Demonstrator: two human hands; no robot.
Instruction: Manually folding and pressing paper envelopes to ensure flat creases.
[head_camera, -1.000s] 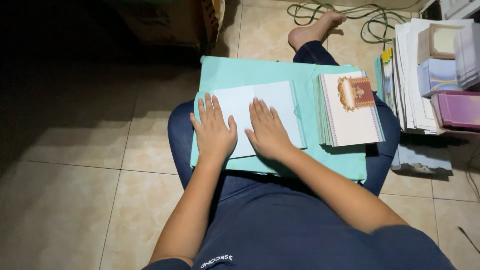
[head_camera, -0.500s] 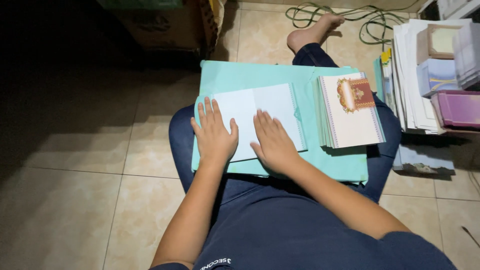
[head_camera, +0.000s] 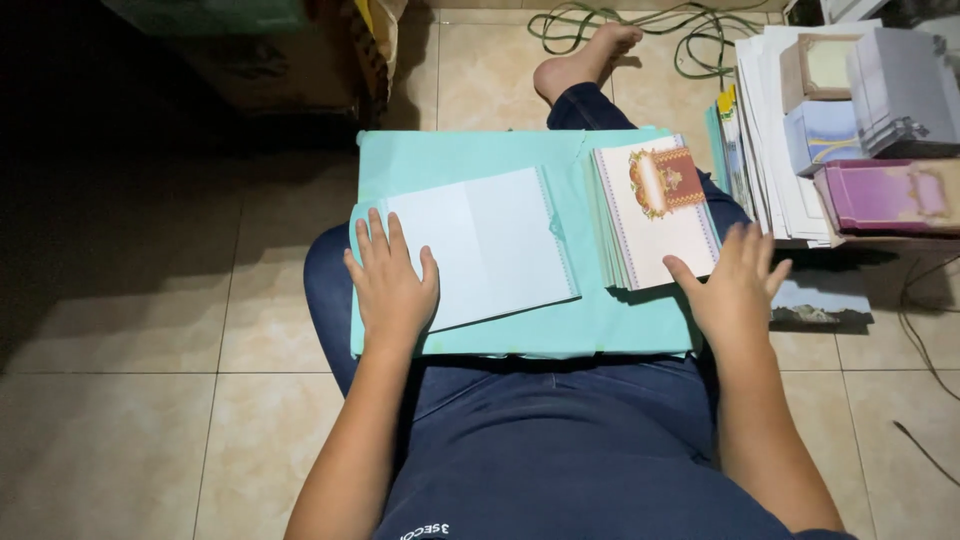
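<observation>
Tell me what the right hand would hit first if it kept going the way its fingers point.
Probably the stack of cards: the right hand points up and away, thumb already at the stack's near corner. Its outer fingers might pass beside it; depth is unclear.

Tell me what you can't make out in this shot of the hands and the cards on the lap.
Head view only:
- How many cards the stack of cards holds: seen from above.
- What lies under the left hand on the pale folded sheet: the palm covers it.
- Whether the right hand grips the stack's corner.
- The upper left corner: too dark.
</observation>
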